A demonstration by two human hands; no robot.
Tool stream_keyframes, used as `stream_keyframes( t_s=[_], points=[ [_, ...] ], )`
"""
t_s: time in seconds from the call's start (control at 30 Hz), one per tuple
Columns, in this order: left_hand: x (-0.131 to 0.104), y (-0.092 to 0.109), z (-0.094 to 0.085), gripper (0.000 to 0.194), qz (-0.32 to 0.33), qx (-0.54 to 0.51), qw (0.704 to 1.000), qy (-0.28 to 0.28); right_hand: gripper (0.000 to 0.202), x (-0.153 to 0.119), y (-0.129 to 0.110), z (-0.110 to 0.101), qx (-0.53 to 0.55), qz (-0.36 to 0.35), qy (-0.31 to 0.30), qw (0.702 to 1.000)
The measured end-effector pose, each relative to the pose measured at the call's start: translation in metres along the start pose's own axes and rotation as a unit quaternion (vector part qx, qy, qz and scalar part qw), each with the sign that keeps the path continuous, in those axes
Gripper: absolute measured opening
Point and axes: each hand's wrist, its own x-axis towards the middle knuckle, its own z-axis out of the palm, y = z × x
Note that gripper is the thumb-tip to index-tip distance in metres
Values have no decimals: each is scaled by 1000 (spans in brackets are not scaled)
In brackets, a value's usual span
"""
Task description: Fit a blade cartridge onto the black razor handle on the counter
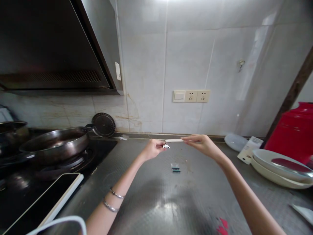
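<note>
Above the metal counter, my left hand (153, 149) is closed, its fingertips pinching a small white-and-black piece (166, 146) whose kind I cannot make out. My right hand (203, 145) pinches the right end of a slim white stick (174, 140), held roughly level. The stick's left end reaches my left fingertips, just above the small piece; whether the two are joined cannot be seen. On the counter below lies a small clear pack (174, 165) with dark blue-green strips (176, 170).
To the left, a steel pan (58, 143) sits on the black stove, with a phone-like slab (46, 202) and white cable (66, 219) nearer. At right stand a small white box (249, 150), stacked bowls (264, 171) and a red container (292, 130). Red scraps (223, 226) lie in front.
</note>
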Motion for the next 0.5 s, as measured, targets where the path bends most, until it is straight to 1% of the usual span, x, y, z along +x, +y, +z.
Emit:
stream_keyframes(
  t_s=[0.1, 0.17, 0.27, 0.33, 0.43, 0.5],
  points=[
    [-1, 1, 0, 16, 6, 1, 1000, -5, 31, 0, -4, -1, 29, 3, -41, 999],
    [-2, 1, 0, 16, 3, -5, 1000, -6, 31, 0, -4, 1, 30, 9, -38, 999],
    [-4, -1, 0, 16, -15, -9, 1000, -3, 29, 0, -4, 2, 18, 15, -3, 1000],
    [-6, -2, -1, 16, -14, -3, 1000, -4, 30, 0, -6, 2, 29, 5, -13, 999],
    [-7, -1, -2, 16, 9, 17, 1000, -13, 31, -1, -12, 3, 42, -22, -49, 998],
    [-7, 0, -2, 16, 24, 22, 999, -17, 30, -1, -13, 5, 33, -26, -53, 998]
  ],
)
